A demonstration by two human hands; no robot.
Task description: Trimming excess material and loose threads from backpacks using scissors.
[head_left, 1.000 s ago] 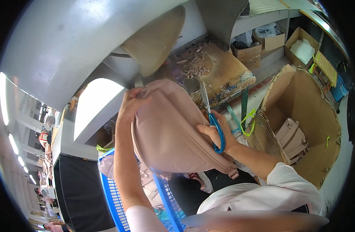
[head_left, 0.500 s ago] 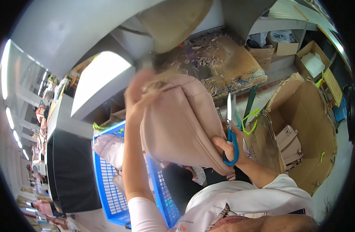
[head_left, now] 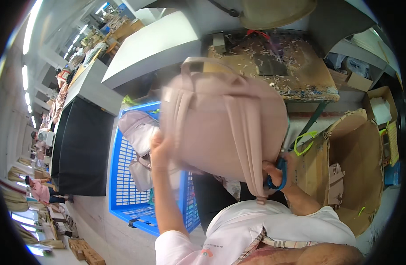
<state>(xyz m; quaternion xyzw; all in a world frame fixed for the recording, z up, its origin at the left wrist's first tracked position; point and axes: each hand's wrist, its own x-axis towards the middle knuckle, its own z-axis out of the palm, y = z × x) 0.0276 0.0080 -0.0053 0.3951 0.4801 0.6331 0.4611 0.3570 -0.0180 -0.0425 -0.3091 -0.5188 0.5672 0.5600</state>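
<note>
A dusty-pink backpack (head_left: pixel 207 137) hangs in front of my body, its two shoulder straps and top handle facing me. My left hand (head_left: pixel 161 148) is closed on its left side edge, next to a strap. With my right hand (head_left: pixel 272 173) I grip the lower right edge, thumb on top. The same hand also keeps hold of a pair of scissors (head_left: pixel 281 170) with blue handles, blades pointing away. Motion blurs the bag's left part, and my left fingertips are partly hidden.
Left of my legs stands a blue plastic basket (head_left: pixel 156 227) holding more pink bags (head_left: pixel 139 128). A large cardboard box (head_left: pixel 357 154) with a pink piece inside is on the right. Ahead, a worn worktable (head_left: pixel 309 79) carries scattered scraps. A person (head_left: pixel 39 190) stands far left.
The backpack has turned so that its straps and top handle face me. My left hand has moved from its top down to its left side. The right hand still holds scissors and bag edge.
</note>
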